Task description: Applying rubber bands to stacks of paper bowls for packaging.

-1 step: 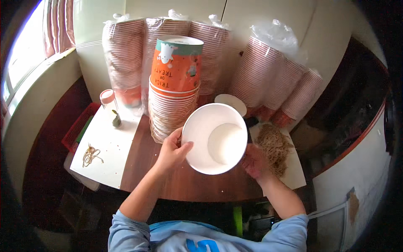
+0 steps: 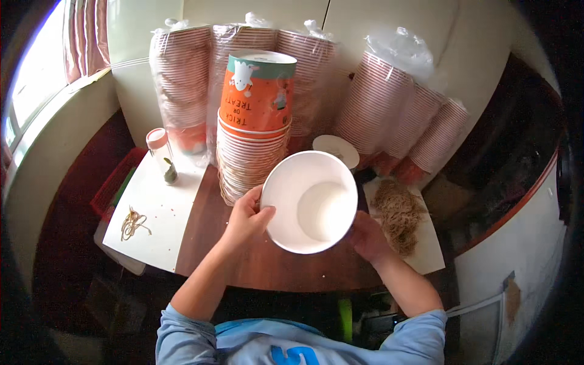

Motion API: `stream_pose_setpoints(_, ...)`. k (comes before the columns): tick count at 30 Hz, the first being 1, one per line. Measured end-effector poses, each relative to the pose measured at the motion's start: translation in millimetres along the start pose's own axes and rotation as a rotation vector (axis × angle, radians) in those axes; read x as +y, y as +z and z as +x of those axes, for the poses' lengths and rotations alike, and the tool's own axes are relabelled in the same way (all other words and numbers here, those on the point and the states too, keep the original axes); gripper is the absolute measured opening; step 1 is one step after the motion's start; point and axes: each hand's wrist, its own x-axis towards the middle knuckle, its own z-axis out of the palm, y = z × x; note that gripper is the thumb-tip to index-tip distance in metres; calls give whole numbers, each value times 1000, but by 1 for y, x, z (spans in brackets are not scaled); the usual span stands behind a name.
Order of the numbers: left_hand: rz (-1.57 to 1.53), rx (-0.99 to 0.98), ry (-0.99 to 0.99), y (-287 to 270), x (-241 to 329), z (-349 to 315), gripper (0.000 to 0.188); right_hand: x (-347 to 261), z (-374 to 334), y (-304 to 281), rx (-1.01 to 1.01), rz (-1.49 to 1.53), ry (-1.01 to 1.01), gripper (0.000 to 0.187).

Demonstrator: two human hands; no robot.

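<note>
A white-lined paper bucket [image 2: 280, 201] is tilted with its mouth toward me, over the brown middle of the table. My left hand [image 2: 246, 216] grips its left side, thumb lapped over the rim and fingers behind the outer wall. At the bucket's right outer side, my right hand [image 2: 370, 237] is curled, its fingertips hidden and dim; what they hold cannot be made out. Just beyond my left hand stands a tall stack of nested paper buckets [image 2: 255, 146], upside down, the top one orange and green, with twine hanging along the sides.
Plastic-wrapped bucket stacks [image 2: 182, 91] line the back wall, with more wrapped stacks [image 2: 371, 103] at right. A heap of twine [image 2: 398, 219] lies on the right white panel. Leftward are a clear bottle with a pink lid [image 2: 159, 149] and loose cords [image 2: 132, 224]. A white disc [image 2: 336, 149] lies behind the bucket.
The paper bucket has turned slightly and shifted a little left, along with my left hand. My right hand has moved marginally; the whole view has shifted slightly.
</note>
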Motion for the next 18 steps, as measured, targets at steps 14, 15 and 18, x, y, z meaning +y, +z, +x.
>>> stream_pose_setpoints(14, 390, -161, -163, -27, 35, -23, 35, -28, 18, 119, -121, -1321, -138, 28)
stream_pose_setpoints(15, 389, -169, -171, -27, 37, -23, 35, -30, 18, 121, -114, -1318, -131, 28)
stream_pose_setpoints(18, -5, -260, -295, -35, 44, -26, 42, -44, 16, 148, -109, -1329, -28, 20)
